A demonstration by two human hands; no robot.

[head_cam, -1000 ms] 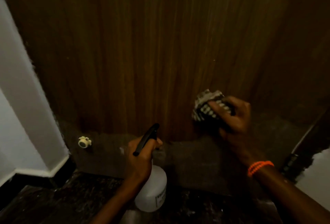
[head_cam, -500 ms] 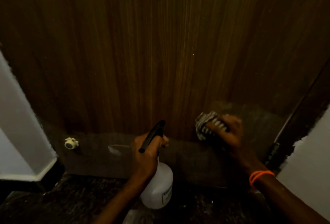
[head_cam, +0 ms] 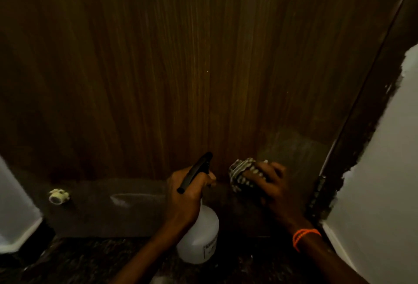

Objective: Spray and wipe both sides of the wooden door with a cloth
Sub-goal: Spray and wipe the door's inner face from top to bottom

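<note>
The door [head_cam: 181,69] fills most of the frame, dark wood with a duller band along its bottom. My left hand [head_cam: 187,195], low centre, grips the neck of the spray bottle [head_cam: 199,238], black trigger head pointing up at the door. Just right of it, my right hand [head_cam: 269,184] clutches the striped cloth [head_cam: 241,174] and presses it on the door's lower right. A pale stopper [head_cam: 57,196] sits lower left; white wall [head_cam: 384,170] at right.
</note>
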